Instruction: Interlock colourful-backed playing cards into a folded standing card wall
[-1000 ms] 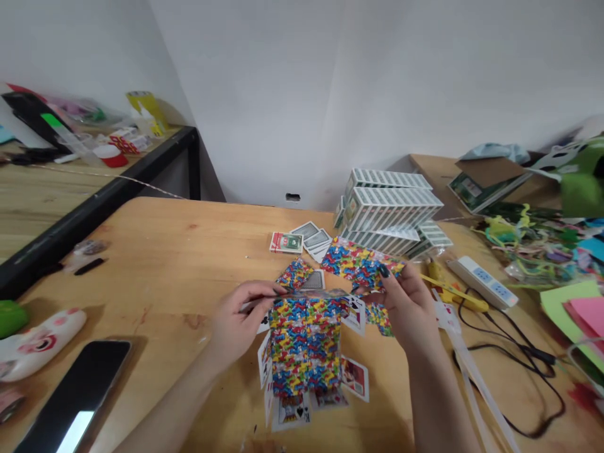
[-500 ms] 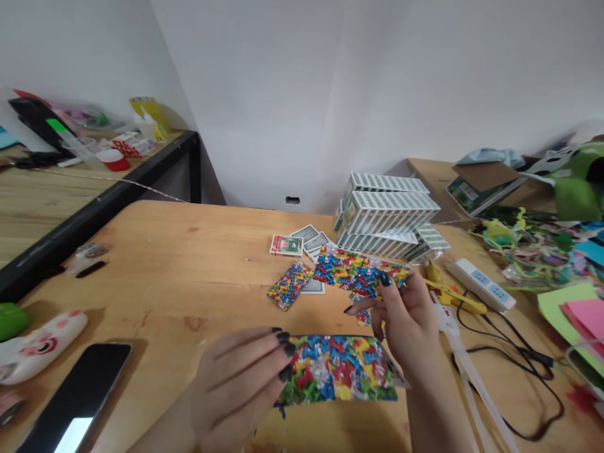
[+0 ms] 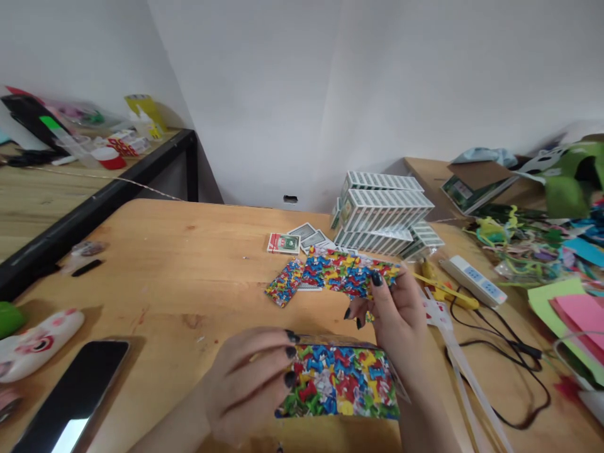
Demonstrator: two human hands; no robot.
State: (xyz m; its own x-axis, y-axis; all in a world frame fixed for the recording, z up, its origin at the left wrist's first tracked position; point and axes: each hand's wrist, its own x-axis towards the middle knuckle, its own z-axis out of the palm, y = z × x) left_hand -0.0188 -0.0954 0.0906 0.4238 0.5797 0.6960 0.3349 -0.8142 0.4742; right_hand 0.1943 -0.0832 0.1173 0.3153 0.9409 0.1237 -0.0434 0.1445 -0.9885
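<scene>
My left hand (image 3: 250, 384) has its fingers closed round the left end of a folded, brightly patterned printed card (image 3: 346, 384), held close to me above the table. An upper edge of this card shows, and its right end reaches my right wrist. Between thumb and fingers, my right hand (image 3: 399, 314) pinches a long patterned strip (image 3: 330, 270) of the same print, farther out. Whether the two pieces are joined cannot be seen. A smaller patterned rectangle (image 3: 284, 283) lies on the table left of the strip. Behind it lie a banded card deck (image 3: 284, 243) and loose grey-backed cards (image 3: 306, 233).
Striped card boxes (image 3: 387, 211) are stacked at the back. To the right are a power strip (image 3: 474, 280), black cable (image 3: 507, 352), yellow tool (image 3: 448, 292) and sticky notes (image 3: 561, 314). A phone (image 3: 70, 396) and a white plush-like item (image 3: 42, 346) lie left.
The near card has dropped slightly and tilted, so its upper edge shows more. My right hand has shifted a little left and down with the strip. The whole view has moved slightly.
</scene>
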